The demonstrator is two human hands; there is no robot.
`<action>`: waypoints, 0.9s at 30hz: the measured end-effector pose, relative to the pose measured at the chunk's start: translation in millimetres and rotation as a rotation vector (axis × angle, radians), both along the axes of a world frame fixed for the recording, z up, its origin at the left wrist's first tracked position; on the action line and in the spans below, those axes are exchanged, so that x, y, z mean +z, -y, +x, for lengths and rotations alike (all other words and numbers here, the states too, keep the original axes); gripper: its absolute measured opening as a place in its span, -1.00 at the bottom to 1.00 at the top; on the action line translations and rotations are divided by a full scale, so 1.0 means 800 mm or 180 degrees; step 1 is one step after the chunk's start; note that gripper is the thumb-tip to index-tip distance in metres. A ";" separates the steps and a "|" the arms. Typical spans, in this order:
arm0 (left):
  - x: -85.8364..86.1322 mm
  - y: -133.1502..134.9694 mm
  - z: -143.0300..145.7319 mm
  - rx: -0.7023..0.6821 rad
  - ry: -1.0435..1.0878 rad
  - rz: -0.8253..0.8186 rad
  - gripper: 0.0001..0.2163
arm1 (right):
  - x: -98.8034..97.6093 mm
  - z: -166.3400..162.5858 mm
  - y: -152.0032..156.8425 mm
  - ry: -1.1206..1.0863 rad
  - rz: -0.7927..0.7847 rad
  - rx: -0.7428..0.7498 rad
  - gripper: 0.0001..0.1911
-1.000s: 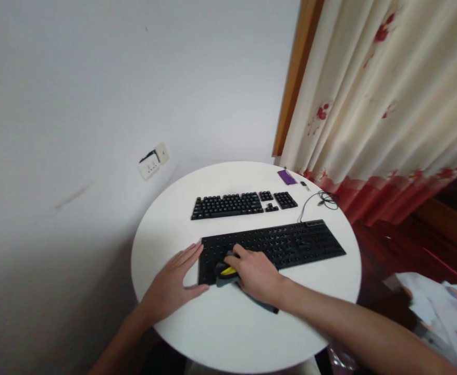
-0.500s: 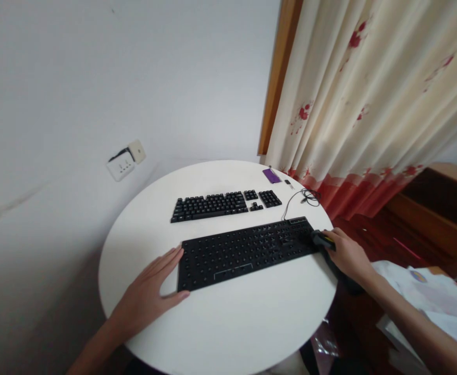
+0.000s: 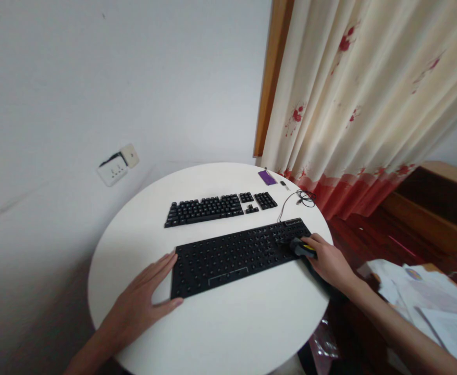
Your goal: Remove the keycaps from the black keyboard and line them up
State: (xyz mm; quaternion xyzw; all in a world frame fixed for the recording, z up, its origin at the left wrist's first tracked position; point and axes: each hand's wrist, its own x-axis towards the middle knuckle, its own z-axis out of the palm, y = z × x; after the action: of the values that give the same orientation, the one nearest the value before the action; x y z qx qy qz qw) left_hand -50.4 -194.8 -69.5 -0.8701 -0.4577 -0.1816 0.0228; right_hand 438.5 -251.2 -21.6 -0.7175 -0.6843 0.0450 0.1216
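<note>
A black keyboard [image 3: 228,260] with its keycaps off lies on the round white table [image 3: 228,328], bare switch stems showing. My left hand [image 3: 142,294] holds its left end, fingers at the far corner and thumb at the near one. Over the number pad side, my right hand [image 3: 330,260] is closed around a black tool with a yellow part [image 3: 303,248]; its tip meets the keys area and its exact kind is unclear. Behind the keyboard, black keycaps [image 3: 205,209] are laid out in keyboard order, with the number pad caps [image 3: 265,200] at the right.
A thin cable [image 3: 305,198] runs from the keyboard and lies coiled near the table's right edge. Further back are a purple packet [image 3: 267,177] and a small dark piece [image 3: 283,184]. A wall [image 3: 181,78] and a curtain [image 3: 330,104] border the table; papers [image 3: 427,297] lie at right.
My right hand has moved the tool leftward from the keyboard's right end onto the number pad side. My left hand stays at the left end. The view has shifted slightly.
</note>
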 end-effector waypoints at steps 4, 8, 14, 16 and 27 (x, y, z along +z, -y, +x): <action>0.002 0.002 0.003 0.0015 0.0046 0.0038 -0.18 | 0.012 0.048 -0.006 0.0308 0.0018 -0.0548 -0.68; 0.003 0.002 0.004 0.0038 0.0038 -0.0026 -0.20 | 0.024 0.014 -0.024 0.0326 0.0403 -0.0566 -0.66; 0.012 0.007 0.008 0.0031 0.0009 -0.0133 -0.21 | 0.012 -0.046 -0.053 0.0117 0.0294 0.0082 -0.65; 0.014 0.009 0.010 0.0054 0.0046 -0.0167 -0.21 | 0.007 -0.024 -0.054 0.0087 0.0246 -0.0045 -0.66; 0.012 0.012 0.010 0.0090 -0.0045 -0.0270 -0.21 | 0.026 -0.038 -0.042 -0.0167 0.0477 0.0001 -0.65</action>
State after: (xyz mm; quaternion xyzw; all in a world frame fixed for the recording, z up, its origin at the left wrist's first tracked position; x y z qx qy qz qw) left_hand -42.4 -204.3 -60.3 -0.8650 -0.4771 -0.1555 -0.0084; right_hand 408.4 -217.8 -0.8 -0.7048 -0.6825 0.0125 0.1928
